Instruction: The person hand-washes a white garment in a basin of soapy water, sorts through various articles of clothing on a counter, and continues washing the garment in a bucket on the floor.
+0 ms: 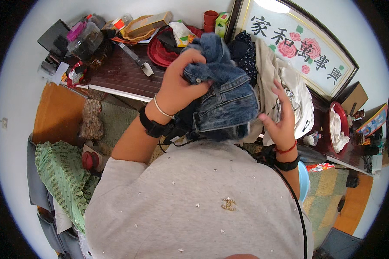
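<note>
My left hand is closed on a bunched blue denim garment, near a metal button. The denim hangs in front of my chest, its waistband and belt loops facing right. My right hand is apart from the denim, to its right, with fingers spread and nothing held. Behind that hand lies a heap of clothes: a beige garment, a white printed garment and a dark dotted cloth.
A dark wooden table carries a red tray, a clear jar and a wicker basket. A framed calligraphy picture leans against the wall. Further right is a red oval tray. A light-blue basin stands below.
</note>
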The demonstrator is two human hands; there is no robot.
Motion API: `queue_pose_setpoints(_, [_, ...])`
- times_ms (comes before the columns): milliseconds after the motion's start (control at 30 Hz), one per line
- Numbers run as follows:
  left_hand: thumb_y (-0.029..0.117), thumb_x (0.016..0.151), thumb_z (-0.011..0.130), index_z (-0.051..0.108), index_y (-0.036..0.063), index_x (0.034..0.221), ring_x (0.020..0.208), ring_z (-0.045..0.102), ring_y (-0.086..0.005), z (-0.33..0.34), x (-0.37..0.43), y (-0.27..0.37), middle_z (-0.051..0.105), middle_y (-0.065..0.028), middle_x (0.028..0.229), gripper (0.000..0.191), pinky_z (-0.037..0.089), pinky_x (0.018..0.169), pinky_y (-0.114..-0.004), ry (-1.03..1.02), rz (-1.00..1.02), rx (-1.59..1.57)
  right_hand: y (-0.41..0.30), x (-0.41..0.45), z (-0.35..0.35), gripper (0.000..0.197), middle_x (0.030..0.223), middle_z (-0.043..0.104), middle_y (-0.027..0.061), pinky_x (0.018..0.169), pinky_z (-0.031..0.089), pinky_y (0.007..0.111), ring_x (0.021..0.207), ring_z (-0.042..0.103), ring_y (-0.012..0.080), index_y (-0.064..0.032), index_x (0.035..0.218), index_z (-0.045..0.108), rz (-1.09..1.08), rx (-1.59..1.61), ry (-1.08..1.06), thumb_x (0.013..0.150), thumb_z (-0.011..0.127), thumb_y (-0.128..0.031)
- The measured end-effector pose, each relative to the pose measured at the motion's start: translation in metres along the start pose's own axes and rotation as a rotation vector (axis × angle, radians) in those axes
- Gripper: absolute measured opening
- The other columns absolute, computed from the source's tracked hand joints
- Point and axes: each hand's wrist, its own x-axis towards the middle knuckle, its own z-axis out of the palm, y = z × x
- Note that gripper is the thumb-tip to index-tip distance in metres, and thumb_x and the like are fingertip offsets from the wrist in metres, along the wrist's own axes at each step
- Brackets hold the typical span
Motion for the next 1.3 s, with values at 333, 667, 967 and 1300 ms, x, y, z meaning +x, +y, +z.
queue_pose_setpoints(333, [0.008, 0.080, 0.060, 0.050, 0.0067, 0.129, 0.106, 0.054, -0.0135, -0.035, -0.013, 0.054, 0.058, -0.0043, 0.116, 0.051, 0.044, 0.095, -0.030, 0.072, -0.324, -0.413, -0.035, 0.014, 0.039, 0.055, 0.105, 0.067, 0.0138, 0.090, 0.049, 0.033, 0.101, 0.065, 0.0254, -0.0016, 0.127, 0.056, 0.060, 0.354, -0.396, 0.075, 0.072, -0.001])
queue_pose_setpoints(667, [0.089, 0.068, 0.060, 0.021, 0.0050, 0.157, 0.133, 0.046, -0.0381, -0.084, -0.119, 0.058, 0.038, -0.0252, 0.148, 0.129, 0.052, 0.096, -0.045, -0.218, -0.743, -0.158, -0.049, 0.019, 0.042, 0.052, 0.110, 0.064, 0.0055, 0.094, 0.046, 0.030, 0.104, 0.059, 0.0136, 0.0017, 0.127, 0.055, 0.314, 0.820, -0.570, 0.079, 0.074, -0.001])
queue_pose_setpoints(967, [0.033, 0.075, 0.089, 0.019, 0.0040, 0.155, 0.091, 0.067, -0.0209, -0.003, -0.242, 0.037, 0.057, -0.0218, 0.128, 0.110, 0.054, 0.075, -0.032, -0.102, -1.104, -0.325, -0.066, -0.021, 0.123, 0.054, 0.100, 0.067, 0.0222, 0.080, 0.052, 0.038, 0.092, 0.068, 0.0328, 0.0044, 0.117, 0.058, 0.004, 0.547, -0.774, 0.076, 0.083, -0.021])
queue_pose_setpoints(1300, [0.011, 0.074, 0.078, 0.032, 0.0061, 0.150, 0.113, 0.059, -0.0224, -0.060, -0.268, 0.058, 0.060, -0.0153, 0.122, 0.088, 0.050, 0.095, -0.036, -0.090, -0.946, -0.171, -0.142, -0.045, 0.161, 0.060, 0.107, 0.066, 0.0244, 0.084, 0.052, 0.039, 0.096, 0.066, 0.0349, 0.0049, 0.121, 0.058, 0.085, 0.540, -0.689, 0.078, 0.084, -0.027])
